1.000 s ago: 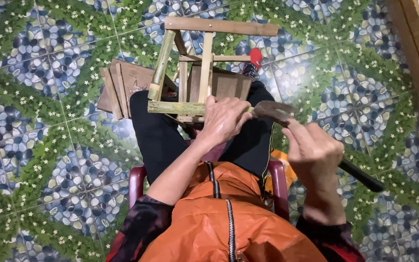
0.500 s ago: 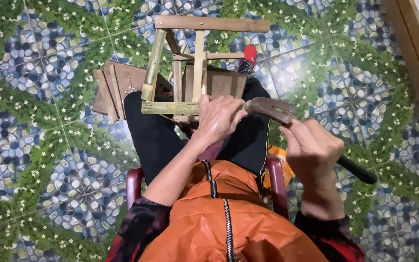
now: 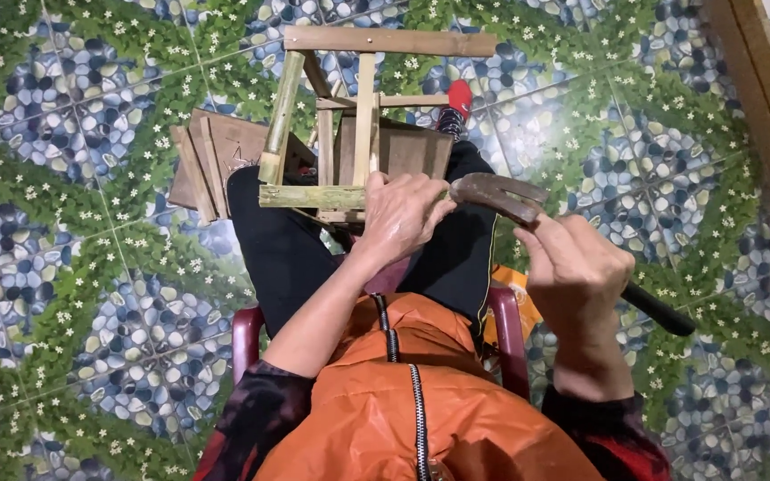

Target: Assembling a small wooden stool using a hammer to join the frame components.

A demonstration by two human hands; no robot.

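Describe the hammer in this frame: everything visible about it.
The hammer is a claw hammer with a dark, rusty-looking metal head and a black handle. The right hand grips it around the middle of the handle, whose end sticks out past the hand toward the lower right. The head lies roughly level, its striking end next to the left hand at the bamboo frame; whether it touches either cannot be told. The claw curves rightward.

No packages, labels, signs or screens show here — none at all

Even, soft daylight — no harsh shadows, only mild sheen on the glossy floor tiles point(image 3: 91, 294). Sharp at the centre — wide-angle stretch bends the edges.
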